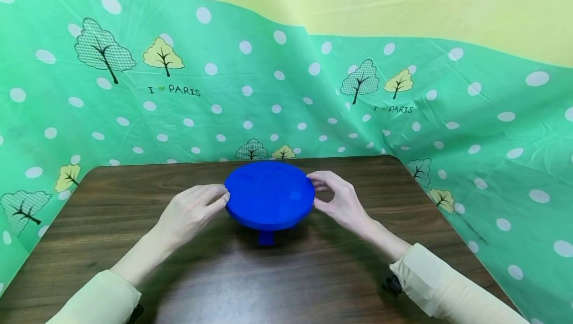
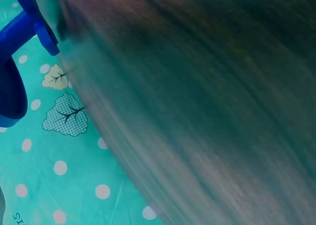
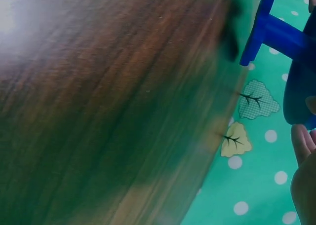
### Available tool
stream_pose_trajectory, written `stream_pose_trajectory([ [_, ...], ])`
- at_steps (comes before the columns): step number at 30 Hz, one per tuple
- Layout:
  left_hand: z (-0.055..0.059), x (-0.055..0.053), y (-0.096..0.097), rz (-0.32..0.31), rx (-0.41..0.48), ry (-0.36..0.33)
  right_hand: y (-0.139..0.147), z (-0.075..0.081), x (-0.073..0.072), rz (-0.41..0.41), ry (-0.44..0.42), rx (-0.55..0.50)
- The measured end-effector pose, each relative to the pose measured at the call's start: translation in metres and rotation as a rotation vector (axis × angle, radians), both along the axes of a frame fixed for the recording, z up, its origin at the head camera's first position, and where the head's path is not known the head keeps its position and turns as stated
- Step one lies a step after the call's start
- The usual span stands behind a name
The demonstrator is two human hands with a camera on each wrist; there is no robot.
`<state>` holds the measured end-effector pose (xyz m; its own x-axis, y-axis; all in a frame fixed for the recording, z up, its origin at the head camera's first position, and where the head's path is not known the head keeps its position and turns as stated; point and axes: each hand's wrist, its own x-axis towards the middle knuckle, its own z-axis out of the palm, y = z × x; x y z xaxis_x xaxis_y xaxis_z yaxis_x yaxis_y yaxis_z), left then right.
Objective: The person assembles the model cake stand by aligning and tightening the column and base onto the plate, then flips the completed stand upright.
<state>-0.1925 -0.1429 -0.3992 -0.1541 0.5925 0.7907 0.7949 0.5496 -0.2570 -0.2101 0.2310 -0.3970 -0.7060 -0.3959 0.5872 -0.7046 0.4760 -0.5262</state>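
Note:
A blue round-topped pedestal stand (image 1: 268,192) is upright near the far side of the wooden table, its flat disc facing up. My left hand (image 1: 192,209) pinches the left rim of the disc between thumb and fingers. On the opposite rim, my right hand (image 1: 337,197) pinches with the thumb low and the fingers above it. Below the disc, the left wrist view shows a short stem (image 2: 19,32) joined to a foot. The right wrist view has that foot (image 3: 257,32) close to the tabletop; whether it touches, I cannot tell.
The dark wooden table (image 1: 268,284) ends just behind the stand. A green and yellow cloth (image 1: 250,85) with dots and printed trees hangs behind it and along the sides.

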Motion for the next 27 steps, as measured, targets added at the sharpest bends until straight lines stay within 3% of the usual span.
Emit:
stream_pose_trajectory([
  [13,-0.005,0.003,-0.003,-0.06,-0.039,0.109,0.002,-0.002,0.007,-0.028,-0.114,0.18],
  [27,-0.014,0.001,-0.009,-0.038,0.023,-0.017,0.003,-0.004,0.008,0.052,-0.107,0.149],
])
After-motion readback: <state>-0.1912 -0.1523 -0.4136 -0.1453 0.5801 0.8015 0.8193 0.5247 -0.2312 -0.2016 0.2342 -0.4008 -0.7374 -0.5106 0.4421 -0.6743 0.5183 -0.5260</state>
